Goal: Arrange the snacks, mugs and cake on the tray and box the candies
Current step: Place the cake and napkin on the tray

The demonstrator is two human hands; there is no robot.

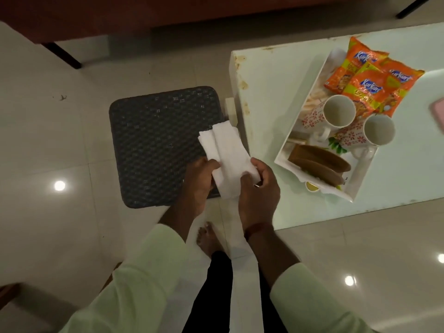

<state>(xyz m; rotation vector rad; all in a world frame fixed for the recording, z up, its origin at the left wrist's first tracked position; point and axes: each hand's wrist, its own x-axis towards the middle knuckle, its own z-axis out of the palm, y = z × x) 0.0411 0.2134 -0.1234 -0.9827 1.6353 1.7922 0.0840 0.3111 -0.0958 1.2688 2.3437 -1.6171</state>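
A white tray point(282, 152) lies on the pale glass table point(269, 97) at the right. On it are three orange snack packets point(371, 78) at the far end, two white mugs with red flower prints point(338, 111) point(378, 129) in the middle, and brown cake slices point(319, 164) at the near end. Left of the table, over the floor, my left hand point(197, 183) and my right hand point(258, 191) both hold a folded white paper napkin point(225, 155). No candies or box are in view.
A dark woven square stool point(158, 145) stands on the tiled floor just left of the table. A pink object point(438, 111) shows at the table's right edge. My bare foot point(209, 239) is below the hands. Dark furniture legs stand at the back.
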